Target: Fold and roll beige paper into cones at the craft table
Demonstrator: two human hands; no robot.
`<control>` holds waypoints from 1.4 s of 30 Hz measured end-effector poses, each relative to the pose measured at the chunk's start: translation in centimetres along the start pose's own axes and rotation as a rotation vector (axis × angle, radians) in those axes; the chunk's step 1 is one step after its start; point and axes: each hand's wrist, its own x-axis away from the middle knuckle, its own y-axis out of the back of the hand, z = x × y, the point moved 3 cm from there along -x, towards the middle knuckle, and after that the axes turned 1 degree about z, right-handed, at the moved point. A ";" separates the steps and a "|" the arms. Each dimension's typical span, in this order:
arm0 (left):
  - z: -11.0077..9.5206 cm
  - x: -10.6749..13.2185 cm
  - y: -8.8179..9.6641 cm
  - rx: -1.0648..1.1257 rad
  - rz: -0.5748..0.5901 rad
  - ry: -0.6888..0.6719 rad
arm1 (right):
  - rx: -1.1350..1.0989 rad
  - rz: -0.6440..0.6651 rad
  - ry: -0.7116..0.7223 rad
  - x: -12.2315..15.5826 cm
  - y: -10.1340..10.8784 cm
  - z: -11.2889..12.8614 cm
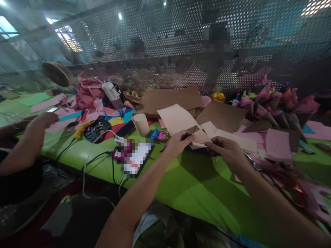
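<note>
Between my two hands, above the green tabletop (191, 179), is a small piece of cream paper (201, 137). My left hand (179, 141) pinches its left edge, and my right hand (223, 148) has the right edge between thumb and fingers. Whether the piece is folded or layered I cannot tell. Just behind my hands lies a larger cream sheet (178, 119), partly over brown paper (173, 98). More cream strips (236, 139) lie beyond my right hand. Something dark under the held paper is mostly hidden.
A phone (138, 158) with cables lies left of my hands, near a cardboard tube (141, 124) and a yellow glue gun (82, 130). Red-handled scissors (292, 189) lie at right. Wrapped paper flowers (274, 103) stand behind. A co-worker's arm (28, 141) reaches in at left.
</note>
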 end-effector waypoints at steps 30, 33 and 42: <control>0.3 -0.2 -0.8 0.362 0.091 0.131 | -0.186 -0.160 0.156 0.0 0.8 0.5; -0.1 0.0 -0.9 0.294 0.108 0.101 | -0.191 -0.105 0.094 -0.2 0.5 0.0; 0.6 0.1 0.8 -0.218 0.106 0.082 | -0.158 -0.129 0.068 -0.5 0.7 -0.2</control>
